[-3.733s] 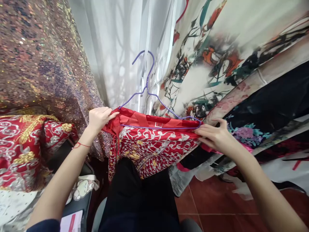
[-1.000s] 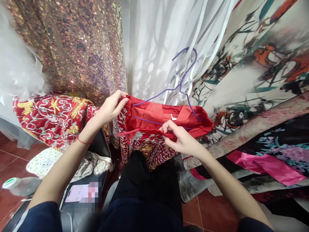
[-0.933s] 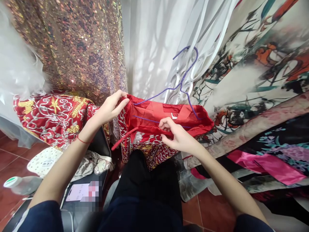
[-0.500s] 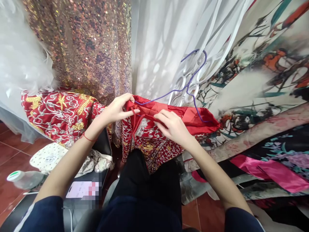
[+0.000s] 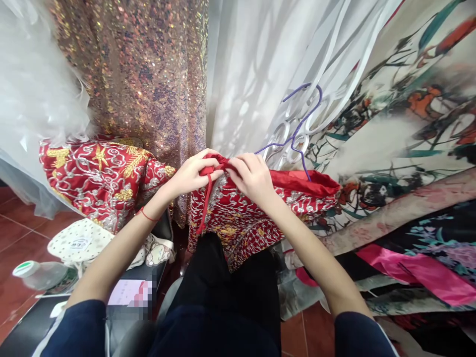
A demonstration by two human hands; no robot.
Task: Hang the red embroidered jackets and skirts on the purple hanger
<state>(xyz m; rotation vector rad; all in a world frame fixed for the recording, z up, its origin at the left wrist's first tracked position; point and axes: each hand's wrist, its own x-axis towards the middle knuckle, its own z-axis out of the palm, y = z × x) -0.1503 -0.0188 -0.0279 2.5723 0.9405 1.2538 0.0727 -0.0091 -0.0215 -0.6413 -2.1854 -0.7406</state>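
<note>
— Since everything here sits around the red embroidered garment (image 5: 256, 218), let's place things from it, left to right. What's furthest left?

— Well to its left, low down, a plastic bottle (image 5: 37, 274) lies near a white dotted cloth (image 5: 84, 243). Above those, a second red and gold embroidered piece (image 5: 100, 173) is heaped, apart from the garment. Behind the garment's left edge hangs a sequined fabric (image 5: 141, 74).

— And the hands?

— Both meet at the garment's upper left corner. The left hand (image 5: 191, 174) is closed, fingers pinching the red waistband and its red tie cord (image 5: 205, 208), which dangles down the front. The right hand (image 5: 253, 177) touches it, fingers curled down onto the same edge, pinching there too as far as I can tell.

— Where does the garment itself sit?

— Draped over the person's lap, its top threaded on the purple wire hanger (image 5: 297, 136), whose hook rises behind it against the white curtain (image 5: 253, 64).

— To the right?

— Printed floral fabrics (image 5: 401, 124) hang just beside it, with a pink strip (image 5: 416, 267) lower down.

— What could go wrong?

— I'd judge the right end, which neither hand holds, could slide off the hanger if the corner is tugged. The thin wire might also snag the embroidery, and a loose cord could slip out of the pinch.
</note>
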